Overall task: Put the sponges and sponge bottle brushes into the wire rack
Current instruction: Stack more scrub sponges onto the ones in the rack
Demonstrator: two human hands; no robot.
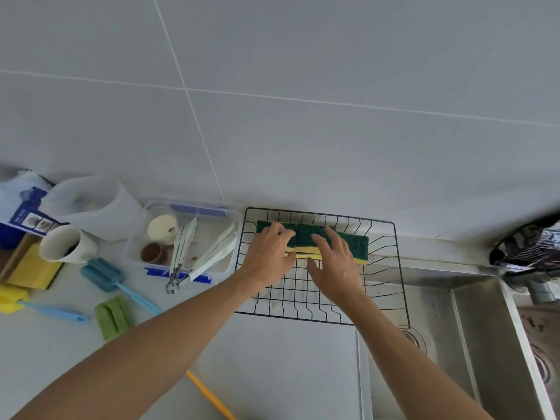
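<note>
Head view looked down on a pale desk (272,353) with a black wire rack (397,268) sitting against the tiled wall and partly overhanging a steel sink (472,328). Both hands were inside the rack at its far side. The left hand (268,253) lay flat with fingers loosely spread, fingertips resting on the green tops of the sponges (348,242); the right hand (333,262) was likewise spread, palm down, its fingers on the same row of sponges. Neither hand pinched anything; they seemed to be pressing or straightening the row. The sponges, green over yellow, stood side by side along the back wire wall, their row running left to right.

Everything not yet racked lay off to the left, well apart from the rack and on the far side of a clear plastic box (212,268). A blue brush (104,275) lay with its handle pointing toward the person, a yellow brush (12,297) had a pale blue handle running rightward, and a green brush (113,316) lay nearest the left forearm. A yellow sponge (33,272) sat by a white cup (65,244). An orange handle (209,395) showed at the bottom edge; its head was out of sight.

Judging by this layout, the left hand was much nearer those items and would have to travel left across the box, while the front of the rack stayed open to receive them.
</note>
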